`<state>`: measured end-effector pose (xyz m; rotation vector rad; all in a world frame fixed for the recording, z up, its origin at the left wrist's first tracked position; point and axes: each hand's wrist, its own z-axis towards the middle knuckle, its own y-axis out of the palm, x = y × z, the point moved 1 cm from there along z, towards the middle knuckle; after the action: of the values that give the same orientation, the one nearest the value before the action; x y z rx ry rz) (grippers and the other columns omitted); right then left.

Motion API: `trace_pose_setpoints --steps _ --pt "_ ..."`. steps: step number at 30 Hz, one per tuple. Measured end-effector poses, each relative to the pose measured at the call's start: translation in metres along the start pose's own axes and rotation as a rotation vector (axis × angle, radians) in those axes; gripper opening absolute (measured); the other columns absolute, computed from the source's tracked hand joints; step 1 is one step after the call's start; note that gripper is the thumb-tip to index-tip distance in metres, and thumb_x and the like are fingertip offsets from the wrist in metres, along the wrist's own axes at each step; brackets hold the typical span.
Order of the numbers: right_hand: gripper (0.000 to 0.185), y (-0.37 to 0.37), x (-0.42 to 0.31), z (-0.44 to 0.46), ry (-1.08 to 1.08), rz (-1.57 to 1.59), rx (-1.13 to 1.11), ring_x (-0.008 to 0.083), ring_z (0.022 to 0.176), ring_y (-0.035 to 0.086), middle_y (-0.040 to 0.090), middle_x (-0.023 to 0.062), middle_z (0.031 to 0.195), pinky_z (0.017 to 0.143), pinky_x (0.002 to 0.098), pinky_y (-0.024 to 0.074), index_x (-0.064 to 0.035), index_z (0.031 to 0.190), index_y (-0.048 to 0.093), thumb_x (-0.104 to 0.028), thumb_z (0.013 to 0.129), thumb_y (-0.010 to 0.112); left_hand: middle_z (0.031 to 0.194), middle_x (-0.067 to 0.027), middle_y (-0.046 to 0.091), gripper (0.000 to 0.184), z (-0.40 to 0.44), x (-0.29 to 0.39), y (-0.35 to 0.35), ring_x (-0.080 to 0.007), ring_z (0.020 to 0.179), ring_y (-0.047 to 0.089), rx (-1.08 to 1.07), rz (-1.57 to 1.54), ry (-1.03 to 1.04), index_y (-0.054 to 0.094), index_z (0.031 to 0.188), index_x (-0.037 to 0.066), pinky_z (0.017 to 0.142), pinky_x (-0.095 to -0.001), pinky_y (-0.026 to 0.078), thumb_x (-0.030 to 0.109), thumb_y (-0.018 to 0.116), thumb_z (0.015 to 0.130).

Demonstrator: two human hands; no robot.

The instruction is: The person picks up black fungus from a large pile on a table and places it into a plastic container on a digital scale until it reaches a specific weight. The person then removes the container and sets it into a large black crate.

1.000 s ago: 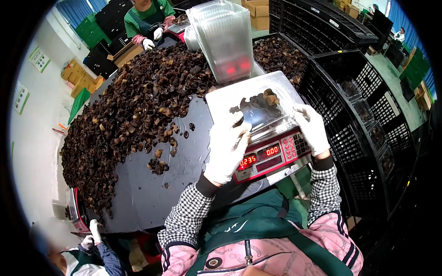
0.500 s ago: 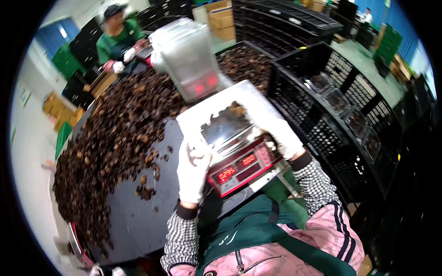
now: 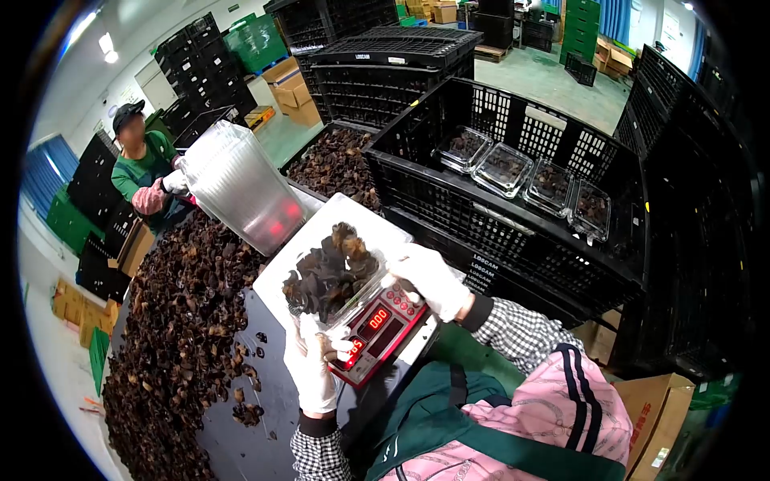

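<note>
A clear plastic box (image 3: pixel 353 303) heaped with dark, frilly pieces like wood ear mushroom (image 3: pixel 333 268) rests on the white plate (image 3: pixel 281 264) of a red digital scale (image 3: pixel 387 346). My left hand (image 3: pixel 309 369), in a white glove, is closed at the box's near left corner, its fingertips partly covering the lit display. At the near right corner, my gloved right hand (image 3: pixel 429 280) has its fingers bent against the box edge. Its thumb side is nearest the scale's keys.
A large heap of dark pieces (image 3: pixel 176 321) covers the table's left. Stacked clear boxes (image 3: pixel 241 188) stand behind the scale. On the right, a black crate (image 3: pixel 513 220) holds several filled boxes (image 3: pixel 504 170). Across the table is a person in green (image 3: pixel 144 164).
My view has turned rightward, showing more of the black crate. Both hands remain at the box; my left fingers now cover part of the display. The co-worker's hands have moved near the stacked boxes.
</note>
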<state>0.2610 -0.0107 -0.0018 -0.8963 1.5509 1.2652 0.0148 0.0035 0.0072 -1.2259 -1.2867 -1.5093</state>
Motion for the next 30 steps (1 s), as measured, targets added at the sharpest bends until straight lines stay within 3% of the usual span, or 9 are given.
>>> trace_pose_setpoints --steps 4,8,10,12,15,20,24,26,30 --pt "0.022 -0.002 -0.039 -0.035 -0.023 0.018 0.127 0.0028 0.047 0.046 0.054 -0.0035 0.067 0.042 0.0202 0.0355 -0.0066 0.112 0.061 -0.027 0.105 0.059 0.113 -0.0244 0.07 0.067 -0.009 0.023 0.031 -0.0265 0.079 0.075 -0.194 -0.026 0.006 0.014 0.163 0.002 0.062 -0.0306 0.061 0.005 0.049 0.106" --pt "0.024 -0.027 -0.102 -0.059 -0.024 0.103 0.322 0.0055 0.041 0.042 0.057 -0.0024 0.068 0.038 0.0223 0.0337 -0.0075 0.107 0.062 -0.031 0.103 0.059 0.119 -0.0242 0.07 0.074 -0.015 0.035 0.08 -0.0232 0.088 0.073 -0.499 -0.064 -0.133 0.0 0.164 0.004 0.075 -0.0299 0.058 0.005 0.047 0.107" --pt "0.018 -0.053 -0.142 -0.057 -0.173 -0.038 0.417 0.0066 0.042 0.044 0.059 -0.0019 0.069 0.039 0.024 0.0337 -0.0103 0.105 0.063 -0.027 0.102 0.058 0.137 -0.0249 0.061 0.076 -0.009 0.038 0.089 -0.0218 0.1 0.07 -0.609 -0.085 -0.175 0.005 0.165 0.007 0.085 -0.0306 0.056 -0.001 0.05 0.104" --pt "0.027 -0.093 -0.176 -0.033 -0.251 -0.131 0.567 0.0053 0.041 0.042 0.055 -0.0041 0.064 0.037 0.0225 0.0312 -0.0127 0.09 0.063 -0.037 0.1 0.061 0.136 -0.0288 0.06 0.071 -0.003 0.025 0.075 -0.0259 0.099 0.072 -0.622 0.005 0.073 0.013 0.165 0.009 0.083 -0.0339 0.059 0.019 0.053 0.108" --pt "0.033 -0.146 -0.216 0.009 -0.265 -0.168 0.725 0.0058 0.04 0.043 0.052 -0.0045 0.061 0.035 0.023 0.0305 -0.0134 0.081 0.062 -0.043 0.096 0.066 0.125 -0.0253 0.067 0.057 0.001 0.028 0.04 -0.0236 0.093 0.073 -0.379 0.013 0.013 0.031 0.159 0.003 0.081 -0.0319 0.06 0.012 0.052 0.107" --pt "0.041 -0.232 -0.167 0.106 -0.188 -0.571 0.798 0.0139 0.039 0.048 0.048 0.0001 0.056 0.036 0.0296 0.0367 -0.0033 0.084 0.063 -0.044 0.092 0.066 0.108 -0.0174 0.074 0.045 0.001 0.032 -0.035 -0.0172 0.08 0.072 0.1 0.089 0.059 0.052 0.144 -0.001 0.071 -0.0264 0.057 0.016 0.059 0.104" --pt "0.047 -0.25 -0.083 0.152 0.138 -0.596 0.662 0.0156 0.043 0.052 0.063 0.0115 0.075 0.035 0.0344 0.0366 -0.0002 0.102 0.065 -0.047 0.095 0.061 0.106 -0.0126 0.072 0.043 -0.019 0.037 -0.092 -0.0129 0.077 0.066 0.342 0.07 0.079 0.055 0.143 0.0 0.067 -0.0219 0.05 0.017 0.061 0.103" --pt "0.057 -0.227 -0.052 0.151 0.324 -0.704 0.599 0.0285 0.076 0.068 0.07 0.018 0.091 0.069 0.0456 0.0559 0.0058 0.106 0.068 -0.05 0.099 0.057 0.105 -0.0106 0.072 0.042 -0.031 0.027 -0.128 -0.0124 0.075 0.065 0.433 0.083 0.093 0.055 0.143 0.0 0.067 -0.0216 0.049 0.016 0.06 0.104" --pt "0.045 -0.323 0.019 0.198 -0.236 -1.291 0.175 0.0257 0.104 0.069 0.072 0.0201 0.116 0.096 0.0401 0.0528 0.0011 0.122 0.068 -0.037 0.101 0.057 0.109 -0.0093 0.07 0.041 -0.054 0.015 -0.158 -0.0098 0.081 0.059 0.575 0.075 0.092 0.056 0.143 -0.001 0.069 -0.0216 0.047 0.018 0.056 0.106"
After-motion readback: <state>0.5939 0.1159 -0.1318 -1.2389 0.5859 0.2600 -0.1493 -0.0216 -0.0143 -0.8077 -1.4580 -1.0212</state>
